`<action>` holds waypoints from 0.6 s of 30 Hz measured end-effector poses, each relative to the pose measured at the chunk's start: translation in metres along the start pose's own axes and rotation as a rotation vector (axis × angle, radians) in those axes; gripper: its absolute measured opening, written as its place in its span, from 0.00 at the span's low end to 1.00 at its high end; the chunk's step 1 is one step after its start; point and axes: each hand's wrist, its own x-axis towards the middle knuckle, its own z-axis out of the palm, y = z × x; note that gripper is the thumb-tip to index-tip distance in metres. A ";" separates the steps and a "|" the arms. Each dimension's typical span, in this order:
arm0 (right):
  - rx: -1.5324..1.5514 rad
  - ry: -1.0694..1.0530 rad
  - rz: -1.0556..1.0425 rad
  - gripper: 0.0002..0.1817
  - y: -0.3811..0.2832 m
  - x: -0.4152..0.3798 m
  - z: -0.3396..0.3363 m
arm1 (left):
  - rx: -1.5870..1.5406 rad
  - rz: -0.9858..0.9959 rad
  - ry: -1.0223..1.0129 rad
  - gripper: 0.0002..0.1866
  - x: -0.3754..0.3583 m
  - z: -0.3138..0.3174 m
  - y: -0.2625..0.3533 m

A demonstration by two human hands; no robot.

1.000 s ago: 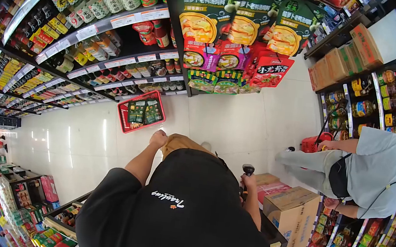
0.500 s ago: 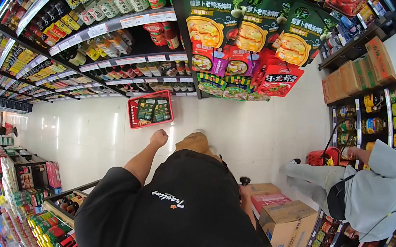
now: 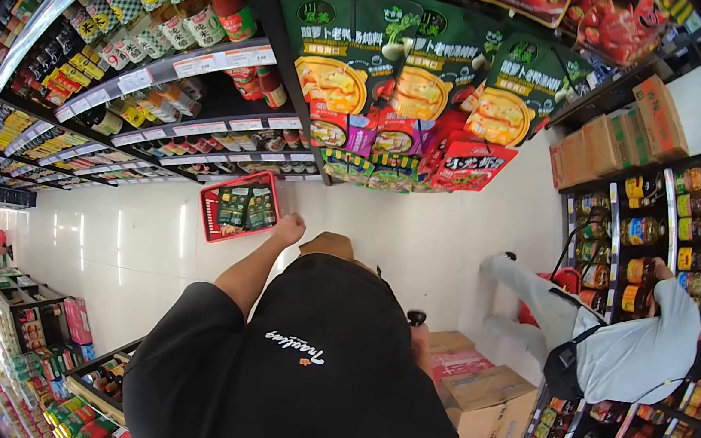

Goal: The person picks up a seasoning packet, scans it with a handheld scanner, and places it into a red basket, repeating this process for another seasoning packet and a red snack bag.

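Observation:
My left hand (image 3: 290, 229) is held out in front of me, its fingers curled in with nothing visible in them. Just beyond it, a red shopping basket (image 3: 210, 236) stands at the foot of the shelves, with dark green food packets (image 3: 245, 207) inside. By my right side, my right hand (image 3: 421, 341) is closed around a black, round-ended handle (image 3: 416, 317); whatever it belongs to is hidden by my body. Ahead of me hang green soup seasoning pouches (image 3: 424, 63) and red pouches (image 3: 473, 165).
Bottles fill the shelves (image 3: 203, 68) at the left. Cardboard boxes (image 3: 490, 399) stand close on my right. Another person (image 3: 631, 337) bends at the right-hand shelves, a hand on a jar, near a red basket (image 3: 567, 280). More cartons (image 3: 628, 134) sit atop those shelves.
I have moved nearer the hanging pouches. My left hand has swung forward beside the basket. The other person's hand has gone from near their basket up to a shelf jar.

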 end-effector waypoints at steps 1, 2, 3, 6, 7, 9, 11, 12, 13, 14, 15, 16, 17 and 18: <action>-0.056 0.012 0.030 0.15 0.002 0.008 -0.002 | -0.041 0.068 0.046 0.16 0.013 -0.004 0.025; -0.043 0.025 0.008 0.15 0.004 0.016 -0.002 | -0.084 0.148 0.085 0.15 0.024 -0.009 0.048; -0.029 0.033 -0.012 0.16 0.013 0.035 0.006 | -0.124 0.226 0.123 0.15 0.026 -0.022 0.081; 0.000 0.113 -0.070 0.17 -0.003 0.059 0.001 | -0.295 0.338 0.107 0.13 0.027 -0.056 0.174; 0.036 0.126 -0.090 0.17 -0.016 0.069 -0.004 | -0.401 0.386 0.067 0.13 0.033 -0.062 0.200; 0.051 0.163 -0.158 0.18 -0.024 0.098 -0.009 | -0.458 0.557 0.067 0.14 0.044 -0.061 0.243; 0.156 0.078 -0.207 0.24 -0.043 0.107 -0.025 | -0.559 0.668 0.073 0.17 0.039 -0.066 0.290; 0.131 0.086 -0.235 0.25 -0.048 0.115 -0.033 | -0.526 0.652 0.117 0.18 0.032 -0.071 0.314; 0.110 0.098 -0.269 0.27 -0.055 0.126 -0.041 | -0.493 0.640 0.165 0.19 0.024 -0.075 0.338; 0.077 0.092 -0.282 0.26 -0.059 0.142 -0.046 | -0.463 0.629 0.212 0.20 0.019 -0.081 0.356; 0.037 0.087 -0.292 0.25 -0.061 0.159 -0.052 | -0.422 0.537 0.243 0.21 0.013 -0.088 0.369; -0.014 0.080 -0.300 0.25 -0.062 0.171 -0.067 | -0.391 0.435 0.270 0.21 0.006 -0.092 0.380; -0.123 0.050 -0.274 0.24 -0.065 0.187 -0.088 | -0.363 0.325 0.291 0.21 0.001 -0.089 0.388; -0.230 0.015 -0.241 0.23 -0.072 0.201 -0.107 | -0.383 0.383 0.430 0.19 -0.001 -0.082 0.387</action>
